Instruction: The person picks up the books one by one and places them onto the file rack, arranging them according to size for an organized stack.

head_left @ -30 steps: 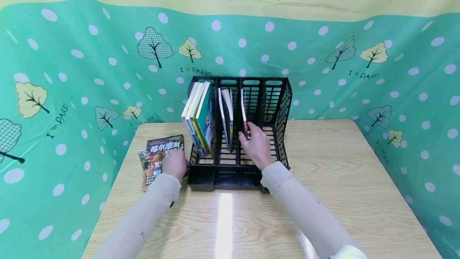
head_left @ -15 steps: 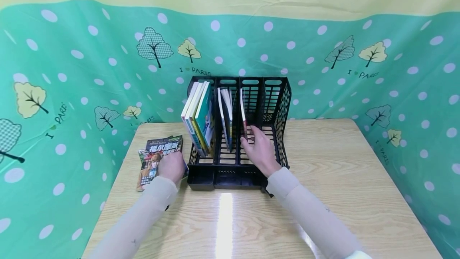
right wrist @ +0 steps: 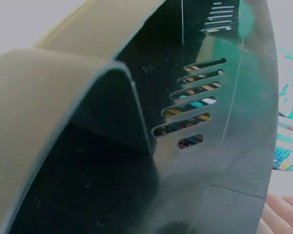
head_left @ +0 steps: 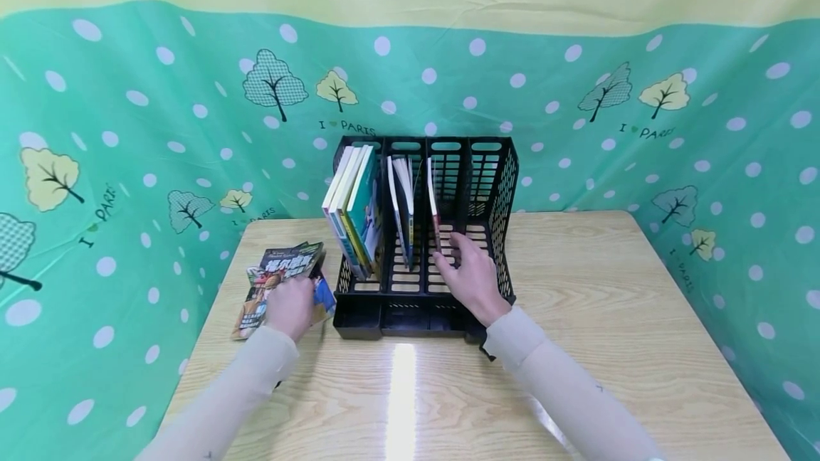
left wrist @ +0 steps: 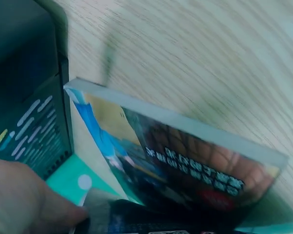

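My left hand [head_left: 290, 306] pinches a paperback book [head_left: 255, 304] with a dark illustrated cover and large pale Chinese lettering, at the rack's left. One side of it is raised. Beneath shows another book [head_left: 324, 295] with a blue patch. In the left wrist view the left fingers [left wrist: 44, 204] sit at a dark book edge, next to a tilted book [left wrist: 185, 156] with white lettering. My right hand [head_left: 472, 277], thumb and fingers apart, is over the black rack [head_left: 359, 333], just right of a thin white-edged book [head_left: 432, 194] standing in the third compartment; it holds nothing visible.
Several tall books [head_left: 352, 205] stand in the rack's left compartment. A few thin books [head_left: 402, 205] lean in the second. A green dotted curtain [head_left: 576, 126] hangs behind the wooden table [head_left: 589, 290].
The left hand has moved left and slightly down, tilting the paperback and baring the blue patch of the book beneath. The right hand has drawn back from the thin book, rightward and down.
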Available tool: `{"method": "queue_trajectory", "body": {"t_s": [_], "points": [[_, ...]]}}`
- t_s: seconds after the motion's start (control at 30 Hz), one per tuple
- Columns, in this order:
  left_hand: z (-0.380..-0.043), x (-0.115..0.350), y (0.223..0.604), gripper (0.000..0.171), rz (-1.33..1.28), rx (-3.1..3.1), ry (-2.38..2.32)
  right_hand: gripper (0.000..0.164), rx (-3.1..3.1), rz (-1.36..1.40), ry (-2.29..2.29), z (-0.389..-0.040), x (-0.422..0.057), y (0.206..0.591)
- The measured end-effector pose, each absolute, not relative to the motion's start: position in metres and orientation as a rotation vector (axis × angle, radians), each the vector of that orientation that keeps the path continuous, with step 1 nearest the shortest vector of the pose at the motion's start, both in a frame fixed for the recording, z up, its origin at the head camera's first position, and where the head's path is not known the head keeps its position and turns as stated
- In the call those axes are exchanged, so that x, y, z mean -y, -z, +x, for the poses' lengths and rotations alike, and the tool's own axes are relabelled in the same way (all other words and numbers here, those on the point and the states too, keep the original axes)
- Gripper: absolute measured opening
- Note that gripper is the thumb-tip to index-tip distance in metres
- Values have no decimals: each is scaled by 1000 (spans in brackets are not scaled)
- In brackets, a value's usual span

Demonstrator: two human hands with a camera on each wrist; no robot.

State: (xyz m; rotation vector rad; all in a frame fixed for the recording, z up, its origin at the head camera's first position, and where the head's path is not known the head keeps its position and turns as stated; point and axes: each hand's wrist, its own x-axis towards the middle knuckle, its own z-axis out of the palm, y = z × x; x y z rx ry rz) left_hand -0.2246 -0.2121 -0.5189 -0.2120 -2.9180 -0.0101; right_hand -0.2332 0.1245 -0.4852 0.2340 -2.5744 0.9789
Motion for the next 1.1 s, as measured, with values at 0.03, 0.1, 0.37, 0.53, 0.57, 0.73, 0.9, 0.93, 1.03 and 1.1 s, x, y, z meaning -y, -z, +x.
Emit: {"method": "queue_trajectory", "body": {"t_s": [0.03, 0.1, 0.37, 0.53, 0.57, 0.73, 0.9, 0.93, 1.03, 1.1], "points": [[-223, 214, 519, 11, -211, 2888, 8, 51, 2575, 237, -982, -232, -125, 485], [-222, 218, 518, 10, -201, 2826, -4, 51, 2578, 238, -986, -230, -125, 485], [-218, 238, 506, 20, -101, 2708, 82, 50, 2574, 240, -988, -226, -127, 487], [-216, 249, 498, 32, -50, 2705, 145, 51, 2557, 245, -1020, -224, -129, 490], [-215, 251, 496, 31, -39, 2708, 155, 51, 2556, 244, -1023, -223, -129, 490], [-211, 258, 486, 26, 5, 2683, 204, 49, 2530, 265, -1033, -220, -129, 491], [-205, 262, 477, 22, 72, 2674, 327, 45, 2483, 314, -1077, -217, -130, 492], [-204, 263, 476, 20, 96, 2670, 361, 45, 2475, 329, -1087, -216, -130, 492], [-197, 266, 471, 21, 166, 2663, 459, 44, 2461, 362, -1105, -213, -129, 492], [-193, 267, 468, 24, 182, 2663, 510, 42, 2447, 396, -1137, -212, -129, 492]]}}
